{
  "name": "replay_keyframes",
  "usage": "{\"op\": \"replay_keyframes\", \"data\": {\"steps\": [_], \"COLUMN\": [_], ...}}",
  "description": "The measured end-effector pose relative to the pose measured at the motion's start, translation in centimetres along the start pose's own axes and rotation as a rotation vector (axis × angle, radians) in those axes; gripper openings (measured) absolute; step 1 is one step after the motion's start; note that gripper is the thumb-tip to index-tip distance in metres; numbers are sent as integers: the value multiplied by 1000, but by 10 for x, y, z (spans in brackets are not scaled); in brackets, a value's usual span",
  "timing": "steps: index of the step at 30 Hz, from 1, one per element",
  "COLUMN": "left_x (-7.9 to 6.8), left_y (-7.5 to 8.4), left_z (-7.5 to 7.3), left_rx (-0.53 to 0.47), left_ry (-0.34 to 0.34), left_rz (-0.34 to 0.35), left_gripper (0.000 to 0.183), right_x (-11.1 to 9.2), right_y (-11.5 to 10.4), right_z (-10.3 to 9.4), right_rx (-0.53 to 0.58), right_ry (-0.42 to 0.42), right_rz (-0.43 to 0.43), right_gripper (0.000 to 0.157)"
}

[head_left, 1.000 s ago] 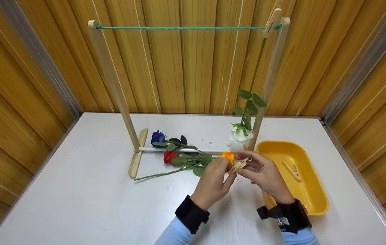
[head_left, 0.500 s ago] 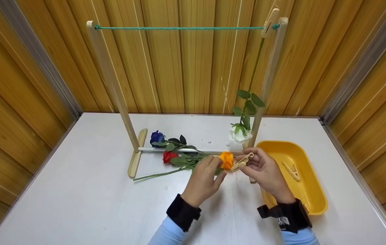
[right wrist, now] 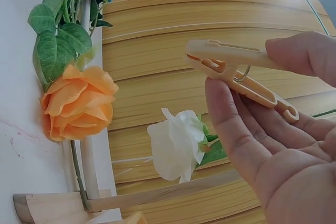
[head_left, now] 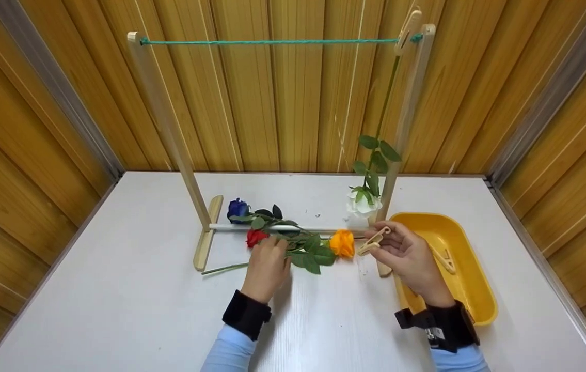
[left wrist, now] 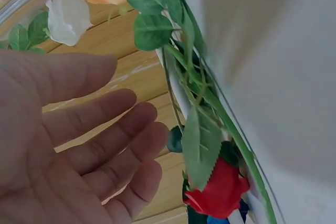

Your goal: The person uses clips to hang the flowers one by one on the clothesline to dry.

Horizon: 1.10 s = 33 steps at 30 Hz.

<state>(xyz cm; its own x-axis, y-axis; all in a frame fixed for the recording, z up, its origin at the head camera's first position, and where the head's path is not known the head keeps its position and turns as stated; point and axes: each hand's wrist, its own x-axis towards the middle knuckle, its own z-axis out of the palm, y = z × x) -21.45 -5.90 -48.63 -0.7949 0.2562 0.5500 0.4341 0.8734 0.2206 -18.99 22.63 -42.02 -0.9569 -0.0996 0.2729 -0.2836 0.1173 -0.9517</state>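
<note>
Between thumb and fingers, my right hand (head_left: 409, 258) pinches a beige plastic clothespin (right wrist: 236, 77) with a hooked end. My left hand (left wrist: 89, 140) has loosely extended fingers close to the flower stems and holds nothing in the left wrist view. Beside its fingers lies a red rose (left wrist: 218, 190), with a blue rose (head_left: 238, 208) just behind. An orange rose (head_left: 342, 244) lies between the two hands, its head pointing right. A white rose (head_left: 364, 202) hangs head down by its stem from another clothespin (head_left: 408, 33) on the green cord (head_left: 272, 42).
A wooden frame with two posts (head_left: 169, 129) carries the cord, and a white bar (head_left: 303, 228) joins its feet low down. To the right, a yellow tray (head_left: 471, 281) holds a further clothespin (head_left: 443, 258). Wood-patterned walls (head_left: 298, 103) enclose the white table (head_left: 117, 310).
My left hand has moved left, from the orange rose to near the red rose. The right hand stays about in place with its clothespin, and the orange rose is now fully in sight.
</note>
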Motion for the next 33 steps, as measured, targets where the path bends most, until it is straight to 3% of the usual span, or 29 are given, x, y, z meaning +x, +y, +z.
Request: {"op": "replay_keyframes", "data": {"steps": [6, 13, 21, 25, 33], "left_x": [-6, -8, -5, -4, 0], "left_y": [-15, -23, -25, -24, -17], "left_z": [3, 10, 8, 6, -3], "left_rx": [102, 119, 161, 117, -100], "left_ry": [5, -42, -27, -38, -157], "left_rz": [-11, -33, 27, 42, -52], "left_gripper": [15, 13, 15, 17, 26], "right_x": [0, 0, 1, 0, 0], "right_y": [-1, 2, 5, 4, 2], "right_z": [0, -1, -3, -3, -5], "right_rx": [6, -8, -39, -48, -41], "right_ry": [-6, -16, -22, -21, -20], "right_rz": [1, -6, -13, -16, -13], "right_gripper": [44, 44, 46, 45, 44]}}
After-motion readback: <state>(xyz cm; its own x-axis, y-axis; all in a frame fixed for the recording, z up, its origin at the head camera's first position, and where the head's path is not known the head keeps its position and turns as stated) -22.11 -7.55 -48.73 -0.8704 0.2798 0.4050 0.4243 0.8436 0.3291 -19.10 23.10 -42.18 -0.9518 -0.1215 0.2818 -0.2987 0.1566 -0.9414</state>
